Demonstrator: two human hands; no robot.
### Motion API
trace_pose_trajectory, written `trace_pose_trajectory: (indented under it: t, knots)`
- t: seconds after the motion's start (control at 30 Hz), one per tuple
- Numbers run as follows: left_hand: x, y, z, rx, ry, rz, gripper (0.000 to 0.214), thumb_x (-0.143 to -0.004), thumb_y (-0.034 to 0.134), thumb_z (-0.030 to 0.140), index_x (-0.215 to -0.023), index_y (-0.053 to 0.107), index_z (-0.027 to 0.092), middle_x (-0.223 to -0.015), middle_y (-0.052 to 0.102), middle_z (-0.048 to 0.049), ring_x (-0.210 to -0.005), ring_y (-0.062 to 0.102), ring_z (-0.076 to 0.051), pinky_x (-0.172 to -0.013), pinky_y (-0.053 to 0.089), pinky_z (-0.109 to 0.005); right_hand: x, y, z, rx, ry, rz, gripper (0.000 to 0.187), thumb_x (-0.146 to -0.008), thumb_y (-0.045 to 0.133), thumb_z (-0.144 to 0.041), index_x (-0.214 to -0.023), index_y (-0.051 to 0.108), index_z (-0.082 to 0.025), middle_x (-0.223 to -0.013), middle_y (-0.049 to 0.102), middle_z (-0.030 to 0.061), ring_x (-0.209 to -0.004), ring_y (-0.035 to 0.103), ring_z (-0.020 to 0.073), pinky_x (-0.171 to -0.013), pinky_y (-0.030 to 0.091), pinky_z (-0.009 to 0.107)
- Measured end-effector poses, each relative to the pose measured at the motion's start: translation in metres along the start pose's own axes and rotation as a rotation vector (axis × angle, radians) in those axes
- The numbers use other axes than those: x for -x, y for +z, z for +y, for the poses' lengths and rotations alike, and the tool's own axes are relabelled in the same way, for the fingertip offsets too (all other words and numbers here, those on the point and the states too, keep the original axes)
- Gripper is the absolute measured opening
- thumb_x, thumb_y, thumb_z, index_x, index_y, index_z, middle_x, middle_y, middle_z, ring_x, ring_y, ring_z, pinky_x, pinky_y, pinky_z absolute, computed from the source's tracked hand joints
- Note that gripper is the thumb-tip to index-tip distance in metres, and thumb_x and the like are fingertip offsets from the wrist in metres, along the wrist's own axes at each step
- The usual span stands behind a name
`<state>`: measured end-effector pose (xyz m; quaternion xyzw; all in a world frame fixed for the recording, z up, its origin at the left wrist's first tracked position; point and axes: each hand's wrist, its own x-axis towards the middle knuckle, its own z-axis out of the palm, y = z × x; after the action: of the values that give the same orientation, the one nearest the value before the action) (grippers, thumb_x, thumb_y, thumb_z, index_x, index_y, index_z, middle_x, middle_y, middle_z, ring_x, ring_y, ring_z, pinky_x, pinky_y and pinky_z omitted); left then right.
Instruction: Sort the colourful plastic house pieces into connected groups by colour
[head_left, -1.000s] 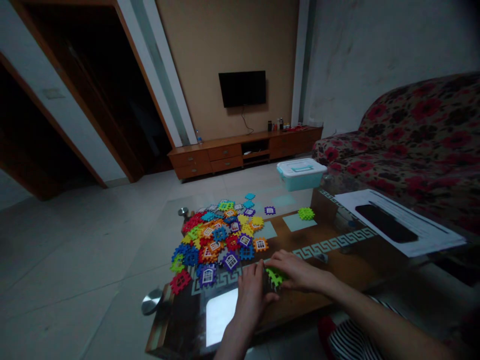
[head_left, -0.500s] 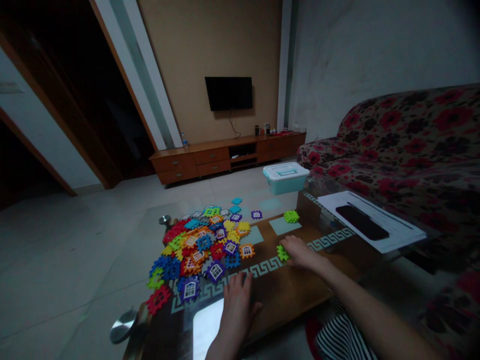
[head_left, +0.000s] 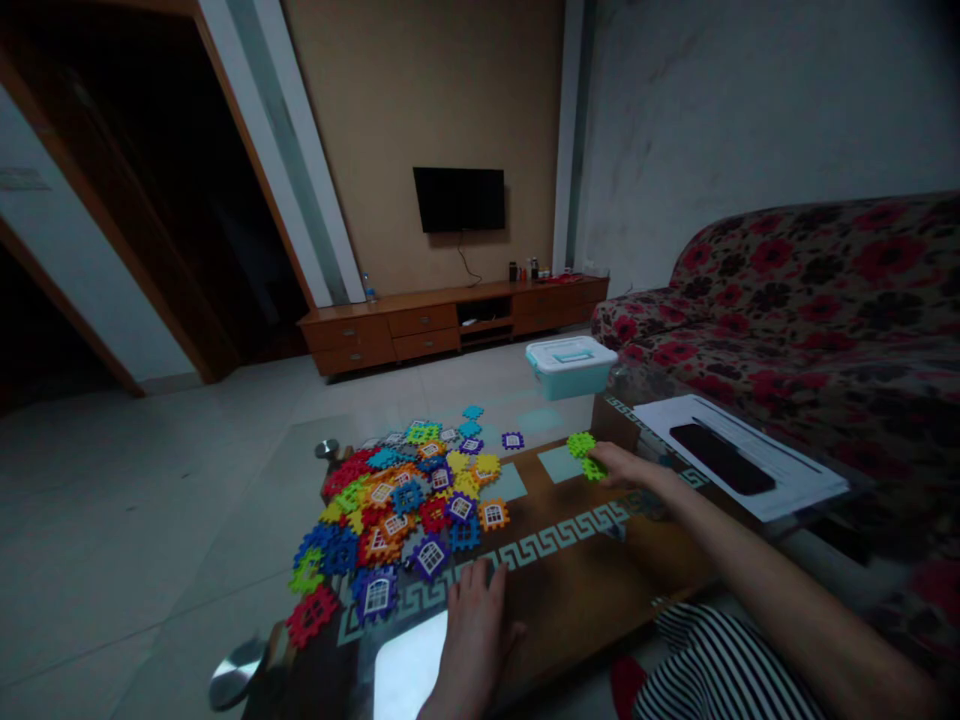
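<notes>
two hands (head_left: 474,625) (head_left: 619,466), one phone (head_left: 724,460), one lidded box (head_left: 574,375)

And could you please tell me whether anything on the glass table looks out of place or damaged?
Nothing stands out as spilled or visibly damaged. The colourful pieces lie in an untidy heap, and one purple piece lies apart to its right, but that looks like ordinary scatter rather than anything odd.

**Dim feed, one bright patch**

I'm getting a dim, cool-toned picture, its light source unclear. Beyond the glass table's (head_left: 592,595) left side, the doorway (head_left: 180,200) drops nearly black. On the table's near side a white patch (head_left: 407,665) shines brightest; glare or object, I can't tell. The plastic pieces (head_left: 407,496) on top read clearly; the pillar (head_left: 283,140) behind leans from lens distortion.
</notes>
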<state>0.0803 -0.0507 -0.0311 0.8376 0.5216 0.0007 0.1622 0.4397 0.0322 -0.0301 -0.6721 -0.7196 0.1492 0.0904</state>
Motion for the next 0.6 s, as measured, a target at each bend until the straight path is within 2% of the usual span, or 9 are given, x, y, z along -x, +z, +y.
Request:
trace_pose_trajectory:
  t: [0.2,0.33,0.6]
  knots:
    - [0.000,-0.003,0.002,0.000,-0.007,-0.008,0.066,-0.070,0.061,0.018,-0.136,0.051,0.021,-0.143,0.047,-0.0114,-0.131,0.039,-0.030,-0.107,0.032,-0.042,-0.016,-0.003,0.016,0.028,-0.068,-0.071,0.061,-0.060,0.068,-0.013,-0.121,0.062,-0.013,-0.131,0.056,0.0170,-0.121,0.050,0.0325,-0.107,0.036,0.040]
    - [0.001,0.000,0.001,-0.002,-0.013,-0.007,0.065,-0.071,0.060,0.017,-0.136,0.051,0.021,-0.145,0.046,-0.0108,-0.133,0.038,-0.030,-0.108,0.031,-0.043,-0.030,-0.012,0.022,0.014,-0.062,-0.100,0.065,-0.057,0.067,-0.012,-0.121,0.063,-0.018,-0.132,0.058,0.0131,-0.123,0.050,0.0329,-0.108,0.034,0.041]
    - [-0.005,0.003,-0.001,-0.006,-0.037,-0.015,0.069,-0.066,0.066,0.020,-0.134,0.052,0.023,-0.141,0.048,-0.0108,-0.130,0.041,-0.032,-0.106,0.033,-0.046,-0.047,-0.023,0.014,0.009,-0.008,-0.110,0.063,-0.057,0.062,-0.001,-0.120,0.064,-0.014,-0.128,0.059,0.0149,-0.117,0.055,0.0283,-0.101,0.039,0.032]
